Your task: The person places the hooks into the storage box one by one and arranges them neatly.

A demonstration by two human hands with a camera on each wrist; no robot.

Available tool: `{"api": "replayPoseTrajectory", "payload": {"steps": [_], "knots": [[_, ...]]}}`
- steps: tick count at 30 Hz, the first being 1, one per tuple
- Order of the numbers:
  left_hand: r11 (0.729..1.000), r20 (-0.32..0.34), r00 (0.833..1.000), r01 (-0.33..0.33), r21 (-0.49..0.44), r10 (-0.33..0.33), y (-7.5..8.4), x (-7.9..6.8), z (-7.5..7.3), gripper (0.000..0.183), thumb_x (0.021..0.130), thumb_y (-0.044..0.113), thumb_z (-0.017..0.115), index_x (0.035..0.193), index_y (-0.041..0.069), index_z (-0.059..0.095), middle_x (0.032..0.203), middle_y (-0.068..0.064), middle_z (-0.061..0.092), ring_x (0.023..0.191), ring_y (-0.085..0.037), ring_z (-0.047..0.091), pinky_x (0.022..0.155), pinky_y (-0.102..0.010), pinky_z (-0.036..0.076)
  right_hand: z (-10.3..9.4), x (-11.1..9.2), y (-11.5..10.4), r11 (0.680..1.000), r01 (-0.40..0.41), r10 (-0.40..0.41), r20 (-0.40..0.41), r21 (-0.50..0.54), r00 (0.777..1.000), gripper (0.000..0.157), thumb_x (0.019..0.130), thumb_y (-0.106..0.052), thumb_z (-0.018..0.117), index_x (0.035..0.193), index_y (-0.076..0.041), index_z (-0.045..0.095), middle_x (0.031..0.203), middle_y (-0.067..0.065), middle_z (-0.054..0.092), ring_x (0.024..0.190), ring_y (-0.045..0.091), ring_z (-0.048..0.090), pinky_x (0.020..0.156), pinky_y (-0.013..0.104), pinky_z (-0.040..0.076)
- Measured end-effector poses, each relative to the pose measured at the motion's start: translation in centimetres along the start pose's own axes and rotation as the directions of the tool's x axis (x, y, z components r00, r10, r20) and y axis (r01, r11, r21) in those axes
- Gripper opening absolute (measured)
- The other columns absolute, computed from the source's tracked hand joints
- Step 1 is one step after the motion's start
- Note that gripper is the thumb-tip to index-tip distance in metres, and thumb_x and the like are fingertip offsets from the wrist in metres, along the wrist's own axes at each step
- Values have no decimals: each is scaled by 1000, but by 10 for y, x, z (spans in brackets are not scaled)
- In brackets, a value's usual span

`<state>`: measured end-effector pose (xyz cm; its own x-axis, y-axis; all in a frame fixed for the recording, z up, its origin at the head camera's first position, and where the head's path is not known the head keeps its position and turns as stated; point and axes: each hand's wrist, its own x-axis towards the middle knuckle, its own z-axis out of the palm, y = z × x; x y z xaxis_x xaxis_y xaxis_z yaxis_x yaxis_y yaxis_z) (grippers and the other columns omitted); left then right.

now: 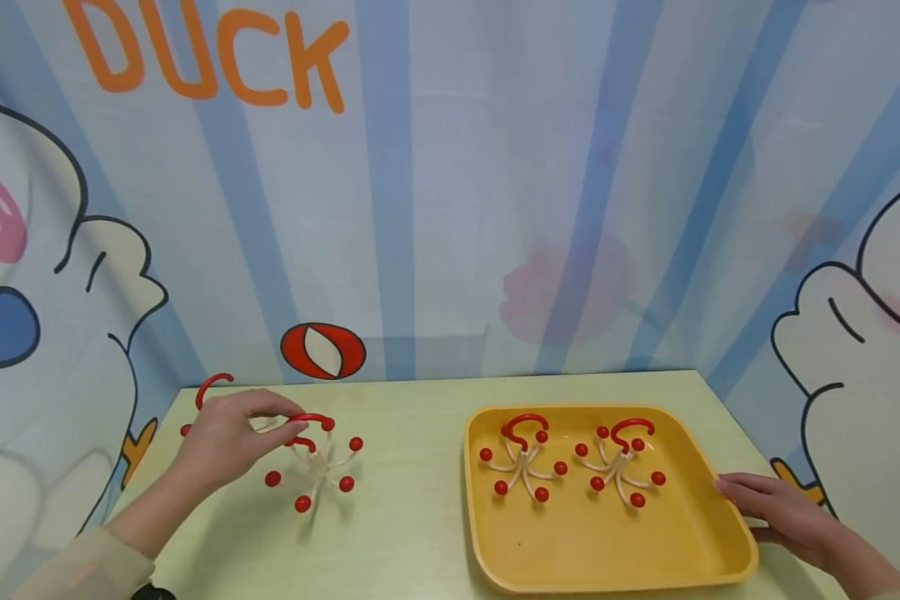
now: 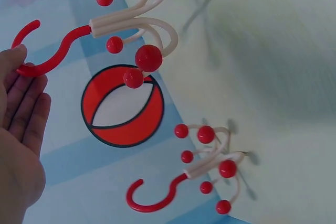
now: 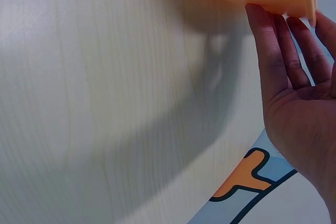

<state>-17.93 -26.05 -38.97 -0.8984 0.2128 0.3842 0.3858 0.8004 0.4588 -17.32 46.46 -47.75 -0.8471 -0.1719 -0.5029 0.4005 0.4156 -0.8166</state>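
Note:
My left hand (image 1: 228,433) pinches the red hook of a white multi-arm hanger (image 1: 319,468) with red ball tips. In the left wrist view, thumb and fingers meet on the hook's bend, and the hanger's body (image 2: 113,24) extends away from the palm. Another such hanger (image 2: 202,166) stands on the table to the left; in the head view my hand covers most of it. My right hand (image 1: 783,512) grips the right side of a yellow tray (image 1: 592,550), fingers beneath and thumb at the rim. Inside the tray stand two similar hangers, a left one (image 1: 524,463) and a right one (image 1: 619,465), hooks up.
The pale wood-grain table (image 1: 405,500) stretches between the left hand and the tray. Behind it hangs a blue striped cloth backdrop (image 1: 450,208) with cartoon prints, which also runs along both sides.

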Motion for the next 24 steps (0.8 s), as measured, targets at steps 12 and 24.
{"api": "replayPoseTrajectory", "payload": {"steps": [12,24], "knots": [[996,1,998,-58,-61,58,48,18,-4,13,91,19,88,103,19,85,96,7,80,93,-20,74,80,-43,60,1,1,0,1000,2,-2,-10,-6,1000,69,115,-39,51,153,17,41,135,15,69,114,25,71,96,53,61],[966,-14,987,-161,-201,161,98,39,18,10,90,16,88,99,20,85,93,12,79,92,-13,75,82,-38,63,1,0,-3,1000,-7,7,-13,-8,1000,67,114,-39,53,151,17,43,134,15,70,116,26,70,97,53,61]]}}
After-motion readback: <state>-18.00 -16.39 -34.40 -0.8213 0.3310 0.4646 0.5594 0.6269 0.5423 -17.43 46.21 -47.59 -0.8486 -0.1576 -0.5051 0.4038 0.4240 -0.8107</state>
